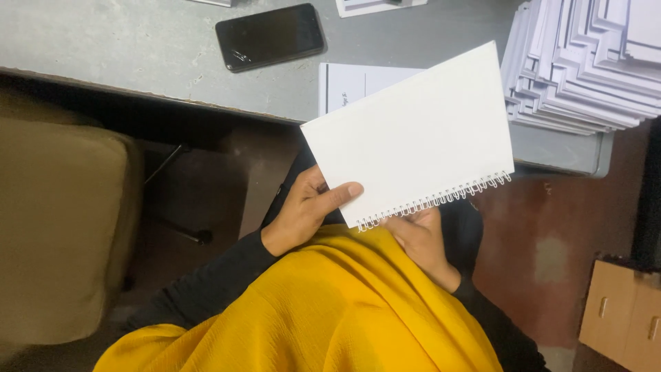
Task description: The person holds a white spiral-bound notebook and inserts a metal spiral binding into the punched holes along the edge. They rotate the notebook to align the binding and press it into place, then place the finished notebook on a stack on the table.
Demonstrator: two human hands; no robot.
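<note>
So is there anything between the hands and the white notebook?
No, nothing visible. Both hands already hold the spiral-bound white notebook: the left hand grips its lower corner with the thumb on the cover, and the right hand is under the wire-bound edge, partly hidden behind it.

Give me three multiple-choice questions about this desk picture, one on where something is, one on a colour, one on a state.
1. Where is the phone?
A. on the grey table
B. on the floor
C. in a hand

2. What colour is the cloth over the lap?
A. blue
B. yellow
C. white

3. How is the spiral notebook held?
A. lying on the stack of white booklets
B. by one hand
C. by left hand and right hand

Answers: A, it lies flat on the tabletop; B, the fabric is plainly yellow; C, each hand grips the wire-bound edge.
</note>
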